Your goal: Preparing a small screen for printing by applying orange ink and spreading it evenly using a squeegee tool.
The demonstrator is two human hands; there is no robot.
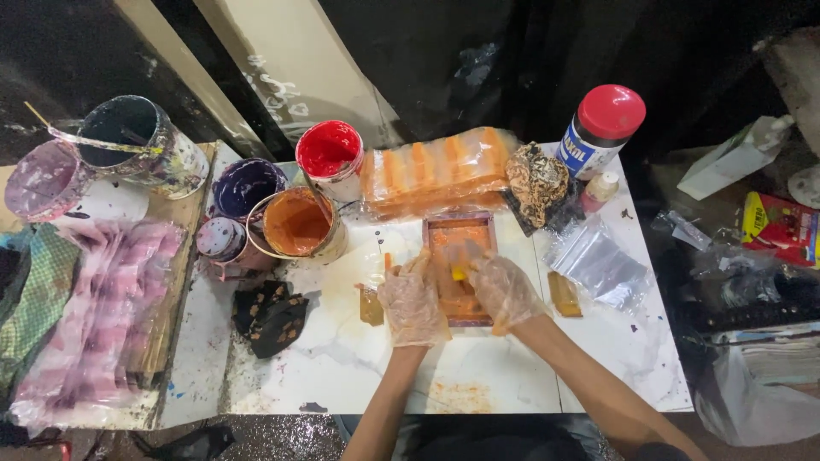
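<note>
— Head view, what's the room like?
— Dark wall behind; a white marbled table (478, 376) spattered with paint fills the middle, with a paint-stained wooden bench (184, 282) against its left edge carrying pink-stained plastic sheeting (102, 316).

— What stands on the table?
— Along the back, a bagged orange block stack (436, 171), an orange paint can (296, 224), a red paint tub (330, 152), a purple one (246, 186) and a red-capped jar (600, 128). Smaller: a clear plastic bag (598, 265), a crumpled stained rag (536, 181), a dark cloth (272, 316).

— And the hands?
— Both wear thin clear gloves. The left hand (412, 299) lies flat, fingers spread, on the left edge of a small rectangular frame (459, 256) smeared orange at table centre. The right hand (504, 288) curls loosely round a small yellow piece (459, 273) over the frame.
</note>
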